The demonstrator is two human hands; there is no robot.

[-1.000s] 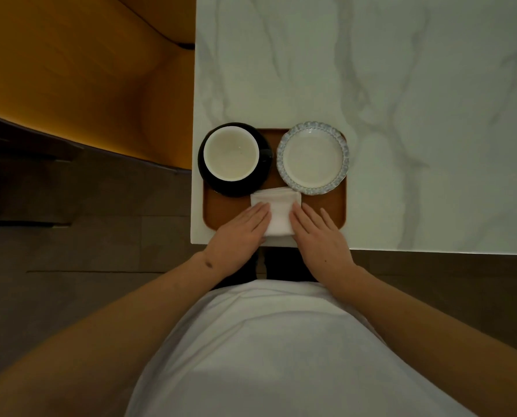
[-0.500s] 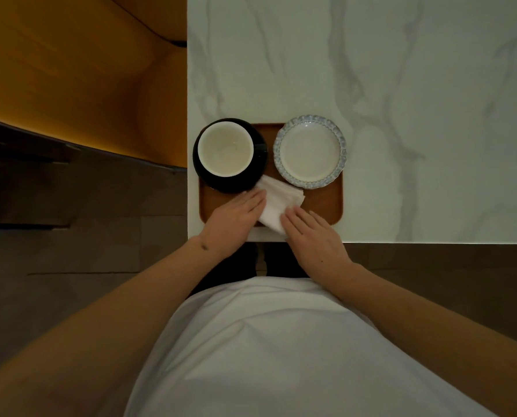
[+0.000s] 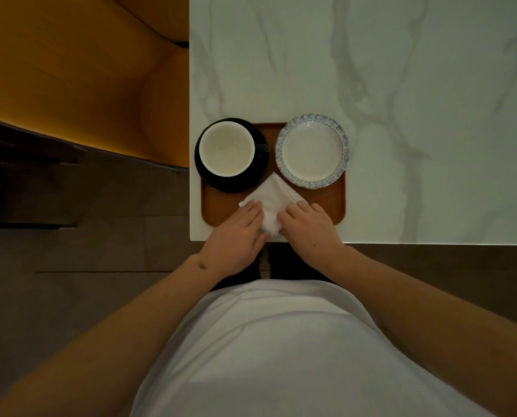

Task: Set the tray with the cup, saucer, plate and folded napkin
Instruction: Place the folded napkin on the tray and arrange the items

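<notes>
A brown wooden tray (image 3: pixel 326 203) lies at the near left corner of the marble table. On its far left a cream-lined cup (image 3: pixel 226 153) stands on a black saucer (image 3: pixel 251 182). To the right is a white plate (image 3: pixel 311 152) with a blue patterned rim. A folded white napkin (image 3: pixel 273 200) lies on the tray's near middle, turned like a diamond, one corner pointing between saucer and plate. My left hand (image 3: pixel 239 233) rests flat on its left side. My right hand (image 3: pixel 309 227) rests flat on its right side. Both hands have straight fingers.
The white marble table (image 3: pixel 401 85) stretches far and right of the tray. Its near edge runs just under my wrists. An orange chair (image 3: pixel 85 70) stands left of the table over dark floor.
The napkin has been turned from square-on to diagonal under both hands. My hands have shifted slightly with it and still lie flat on it.
</notes>
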